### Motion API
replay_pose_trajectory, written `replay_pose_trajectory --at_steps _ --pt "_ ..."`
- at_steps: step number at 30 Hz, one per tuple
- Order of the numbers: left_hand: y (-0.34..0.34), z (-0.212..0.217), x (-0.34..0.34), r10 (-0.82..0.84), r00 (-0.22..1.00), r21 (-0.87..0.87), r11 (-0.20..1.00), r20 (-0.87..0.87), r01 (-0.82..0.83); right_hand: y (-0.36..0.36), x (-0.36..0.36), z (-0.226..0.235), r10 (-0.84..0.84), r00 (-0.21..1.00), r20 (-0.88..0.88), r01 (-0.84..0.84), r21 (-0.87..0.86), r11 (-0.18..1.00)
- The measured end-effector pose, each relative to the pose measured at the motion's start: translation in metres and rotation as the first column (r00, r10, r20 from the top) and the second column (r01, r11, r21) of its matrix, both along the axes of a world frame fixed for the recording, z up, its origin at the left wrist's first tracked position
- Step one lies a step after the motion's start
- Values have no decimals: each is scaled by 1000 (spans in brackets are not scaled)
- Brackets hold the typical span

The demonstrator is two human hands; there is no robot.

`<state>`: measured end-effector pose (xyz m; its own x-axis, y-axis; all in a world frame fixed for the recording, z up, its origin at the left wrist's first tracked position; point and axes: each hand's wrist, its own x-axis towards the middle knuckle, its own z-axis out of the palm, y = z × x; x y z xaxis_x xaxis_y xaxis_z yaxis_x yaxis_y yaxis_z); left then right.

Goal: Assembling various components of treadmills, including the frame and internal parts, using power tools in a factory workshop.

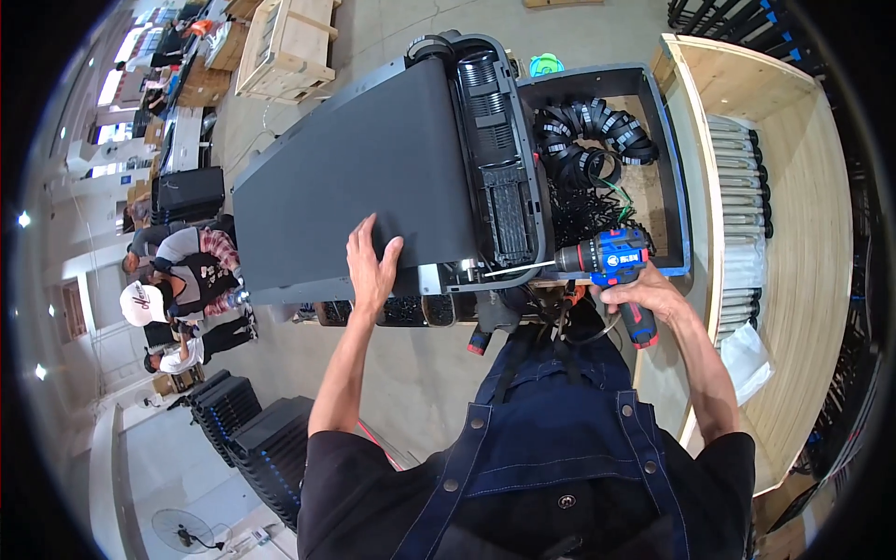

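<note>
A treadmill deck with a black running belt (pixel 355 177) lies in front of me, its motor end toward the right. My left hand (pixel 371 266) rests on the belt near the close edge, fingers apart and holding nothing. Wrapped round the handle of a blue and black cordless drill (pixel 611 257) is my right hand (pixel 653 291). The drill points left, and its long thin bit (pixel 523 271) reaches to the near corner of the treadmill frame (pixel 462 273). I cannot tell whether the tip sits in a screw.
Beyond the drill stands a grey-blue bin (pixel 686 215) with coiled black straps (pixel 597 131) and loose black parts. A wooden crate (pixel 793 187) at right holds a row of metal tubes (pixel 742 187). Stacked black parts (pixel 271 448) stand at lower left; co-workers (pixel 191 271) are farther left.
</note>
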<state>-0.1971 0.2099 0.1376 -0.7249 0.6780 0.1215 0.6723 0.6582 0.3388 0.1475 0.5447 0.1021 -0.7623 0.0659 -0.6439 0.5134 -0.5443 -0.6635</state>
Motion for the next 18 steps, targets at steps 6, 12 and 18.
replay_pose_trajectory --at_steps 6,12,18 --pt "-15 -31 19 158 975 30 987 -159 -156 -4 13 -9 42 997 -71 -22 265 964" --pt "-23 -35 14 137 974 19 991 -181 -136 -21 28 -28 -72 984 -162 101 174 980" --pt "-31 -41 13 164 972 46 986 -167 -159 3 59 5 -257 962 -87 268 458 848"
